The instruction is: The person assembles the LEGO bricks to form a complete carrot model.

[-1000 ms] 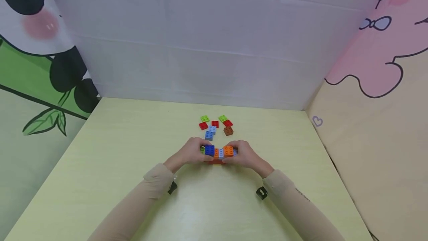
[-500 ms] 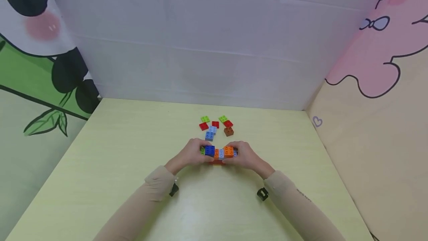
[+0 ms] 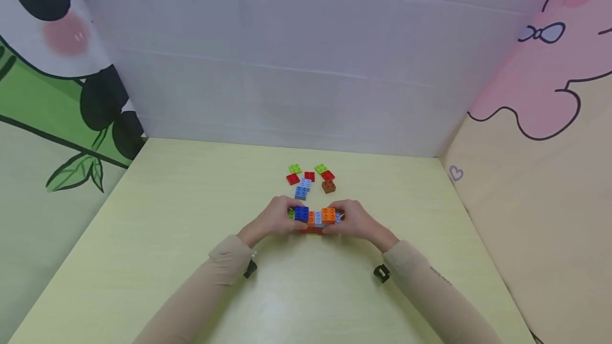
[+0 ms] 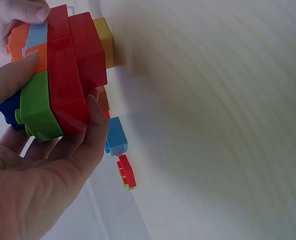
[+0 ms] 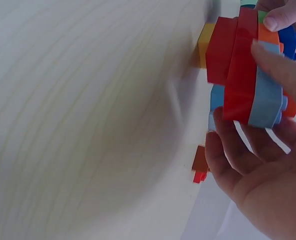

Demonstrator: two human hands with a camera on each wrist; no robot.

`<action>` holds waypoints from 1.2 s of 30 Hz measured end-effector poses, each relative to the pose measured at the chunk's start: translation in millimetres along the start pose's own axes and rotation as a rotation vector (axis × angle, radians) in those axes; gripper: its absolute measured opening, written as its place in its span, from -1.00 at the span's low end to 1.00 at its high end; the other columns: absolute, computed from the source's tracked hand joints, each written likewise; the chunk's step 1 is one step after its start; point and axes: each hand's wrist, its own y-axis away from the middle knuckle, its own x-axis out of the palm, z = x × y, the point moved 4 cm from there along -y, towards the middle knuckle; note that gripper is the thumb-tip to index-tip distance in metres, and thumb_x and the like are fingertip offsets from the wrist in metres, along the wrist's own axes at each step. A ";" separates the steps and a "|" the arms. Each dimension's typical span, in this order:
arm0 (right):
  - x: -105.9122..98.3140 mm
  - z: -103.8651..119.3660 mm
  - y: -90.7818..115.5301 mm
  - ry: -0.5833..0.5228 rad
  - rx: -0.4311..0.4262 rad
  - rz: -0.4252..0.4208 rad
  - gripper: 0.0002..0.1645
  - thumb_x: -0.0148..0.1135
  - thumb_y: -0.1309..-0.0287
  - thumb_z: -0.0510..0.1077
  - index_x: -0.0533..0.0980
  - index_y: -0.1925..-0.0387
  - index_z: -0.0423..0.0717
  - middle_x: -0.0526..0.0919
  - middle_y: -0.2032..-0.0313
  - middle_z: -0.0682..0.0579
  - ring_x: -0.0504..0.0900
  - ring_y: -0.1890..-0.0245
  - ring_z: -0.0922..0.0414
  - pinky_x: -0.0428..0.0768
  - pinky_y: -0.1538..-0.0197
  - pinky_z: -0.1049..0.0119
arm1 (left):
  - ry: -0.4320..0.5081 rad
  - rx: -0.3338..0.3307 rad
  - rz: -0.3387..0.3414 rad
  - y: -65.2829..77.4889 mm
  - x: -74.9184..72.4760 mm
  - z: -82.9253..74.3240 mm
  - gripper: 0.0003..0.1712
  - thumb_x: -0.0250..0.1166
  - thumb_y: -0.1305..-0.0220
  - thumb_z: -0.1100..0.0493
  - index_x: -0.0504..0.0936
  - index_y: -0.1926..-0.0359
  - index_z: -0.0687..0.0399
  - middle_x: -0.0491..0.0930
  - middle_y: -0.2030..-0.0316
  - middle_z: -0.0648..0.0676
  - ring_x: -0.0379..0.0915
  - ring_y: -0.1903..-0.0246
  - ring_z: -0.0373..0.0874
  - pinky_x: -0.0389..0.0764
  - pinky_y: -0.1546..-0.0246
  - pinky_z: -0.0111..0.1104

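A built-up toy-brick model stands near the middle of the table. Its base is a yellow brick (image 5: 204, 45), with red bricks (image 4: 67, 75) stepping outward above it. Over those runs a row of green (image 4: 40, 105), orange and light blue bricks (image 5: 266, 95); a dark blue brick (image 3: 301, 213) and an orange brick (image 3: 328, 215) top it. My left hand (image 3: 275, 215) grips the model's left end, thumb on the near side and fingers curled round the far side. At the right end, my right hand (image 3: 356, 219) holds it likewise, thumb pressed to the near face.
Behind the model lie loose bricks: two blue ones (image 3: 301, 192), a brown one (image 3: 328, 186), several red ones (image 3: 293, 179) and two lime green ones (image 3: 295, 168). The pale table (image 3: 191, 185) meets a white cloth backdrop (image 3: 287, 100) and printed side panels.
My right hand has shifted slightly to the right along the model, and a small gap shows at its end. The left hand keeps its hold; the head view has turned slightly.
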 end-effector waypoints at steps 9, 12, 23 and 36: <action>-16.9 -11.0 0.4 -0.028 -0.049 0.024 -0.31 0.55 0.20 0.18 0.58 0.00 -0.01 0.61 0.11 0.18 0.56 0.11 0.07 0.54 0.10 0.22 | -0.006 -0.036 -0.011 1.4 -3.8 5.7 -0.44 0.50 -0.01 0.00 0.63 -0.05 0.08 0.49 0.03 0.08 0.33 0.06 -0.02 0.45 0.03 -0.15; -24.1 -10.9 -3.8 -0.029 -0.077 -0.032 -0.36 0.44 0.06 0.22 0.60 0.02 -0.09 0.62 0.15 0.16 0.57 0.17 0.12 0.55 0.13 0.23 | -0.007 -0.038 -0.019 3.2 -6.0 7.1 -0.44 0.50 -0.01 0.01 0.63 -0.05 0.08 0.49 0.04 0.08 0.33 0.06 -0.02 0.45 0.03 -0.16; -36.4 -16.0 -24.9 -0.018 -0.100 -0.242 -0.55 0.21 -0.19 0.23 0.65 0.17 -0.02 0.66 0.28 0.18 0.58 0.27 0.19 0.55 0.19 0.25 | 0.004 -0.018 -0.027 1.0 -5.6 9.0 -0.46 0.50 0.00 0.01 0.65 -0.02 0.08 0.50 0.07 0.06 0.34 0.07 -0.03 0.45 0.04 -0.16; -29.4 -37.6 -41.3 -0.019 0.042 -0.307 -0.44 0.35 -0.12 0.07 0.54 -0.07 -0.17 0.60 0.03 -0.05 0.53 0.07 0.03 0.55 0.09 0.13 | -0.002 -0.012 0.000 -3.2 0.3 5.3 -0.46 0.50 -0.02 0.01 0.64 -0.04 0.07 0.48 0.02 0.10 0.32 0.03 0.00 0.41 -0.02 -0.11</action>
